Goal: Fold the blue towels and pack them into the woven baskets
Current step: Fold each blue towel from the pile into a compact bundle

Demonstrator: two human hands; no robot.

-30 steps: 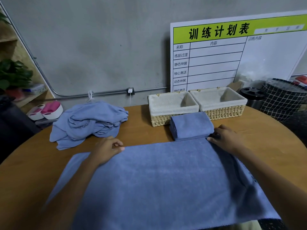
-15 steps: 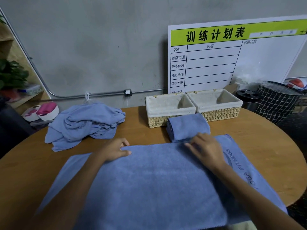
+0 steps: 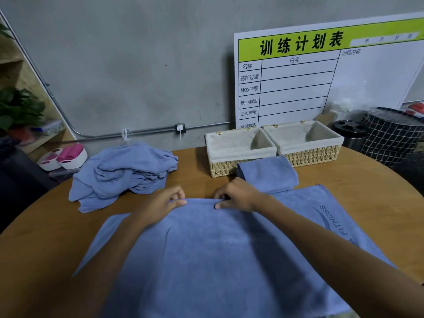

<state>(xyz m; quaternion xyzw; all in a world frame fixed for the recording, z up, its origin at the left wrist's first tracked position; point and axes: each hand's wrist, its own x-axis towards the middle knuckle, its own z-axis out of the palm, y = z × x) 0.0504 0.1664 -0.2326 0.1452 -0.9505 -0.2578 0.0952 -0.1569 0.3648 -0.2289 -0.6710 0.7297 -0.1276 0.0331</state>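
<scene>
Head view, folding stage. A blue towel (image 3: pixel 218 255) lies spread flat on the round wooden table (image 3: pixel 358 180), reaching from the person's body out to both hands. The left hand (image 3: pixel 160 204) and the right hand (image 3: pixel 238 195) sit close together at the middle of its far hem, each pinching the edge between thumb and curled fingers.

Step in hand, by judgement: gripping the far edge to begin a fold. The next move would call for lifting that hem evenly with both hands and bringing it toward the near edge, corners matched, so no slack bunches in the middle.

Just beyond the right hand rests a folded towel (image 3: pixel 268 174), not yet packed. Behind it stand two lined woven baskets (image 3: pixel 270 148) side by side, both empty. Beyond and outward of the left hand lies a heap of unfolded towels (image 3: pixel 124 173).

Legible writing: the towel's corner, outward of the right hand, bears a printed logo ending in "FITNESS" (image 3: pixel 335 220). The wall board (image 3: pixel 321 72) is headed 训练计划表, with columns 名称 and 内容 and rows such as 练前过渡, 静态伸展, 核心激活, 动态伸展.
</scene>
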